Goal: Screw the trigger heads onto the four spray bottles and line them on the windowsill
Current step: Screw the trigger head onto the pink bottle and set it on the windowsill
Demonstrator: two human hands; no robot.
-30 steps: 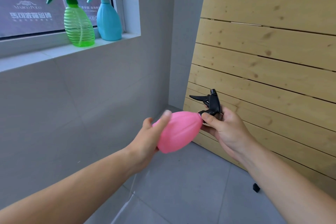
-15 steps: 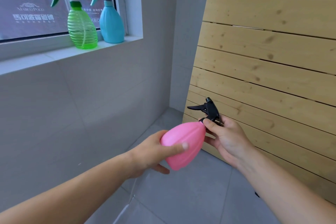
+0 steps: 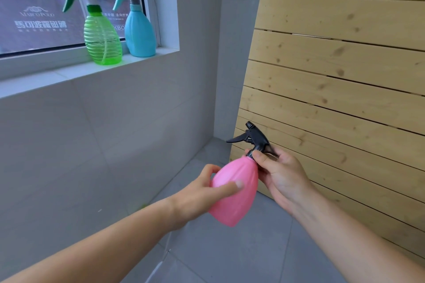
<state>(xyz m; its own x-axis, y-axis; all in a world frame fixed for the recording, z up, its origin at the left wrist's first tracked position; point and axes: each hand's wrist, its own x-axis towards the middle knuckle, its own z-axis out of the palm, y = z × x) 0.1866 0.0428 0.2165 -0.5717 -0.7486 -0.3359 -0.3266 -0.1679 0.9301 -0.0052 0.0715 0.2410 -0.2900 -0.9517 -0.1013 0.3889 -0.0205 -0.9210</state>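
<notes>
Pink bottle [image 3: 234,193] is held in mid-air above the tiled floor [image 3: 230,257], tilted with its neck up and to the right, well apart from the windowsill [image 3: 69,73]. Black trigger head [image 3: 254,139] sits on the neck.

Risks noted. The head may be cross-threaded, since the bottle is tilted and the collar is turned by fingertips alone; a skewed collar would jam or leak. The smooth body could slip from the left hand [image 3: 195,200] under twisting force and drop to the floor. Whether the collar is fully seated cannot be judged; the fingers hide the joint.

Grip, left hand: wrapped around the lower body of the bottle, thumb laid across the front, closed firmly on it. Grip, right hand [image 3: 282,174]: narrow, thumb and fingers pinched on the collar just below the head, palm behind the bottle's shoulder.

Green bottle [image 3: 102,37] and blue bottle [image 3: 139,30] stand upright on the sill, heads fitted, just beside each other. The fourth bottle is not in view. By this evidence the task is about half done.
</notes>
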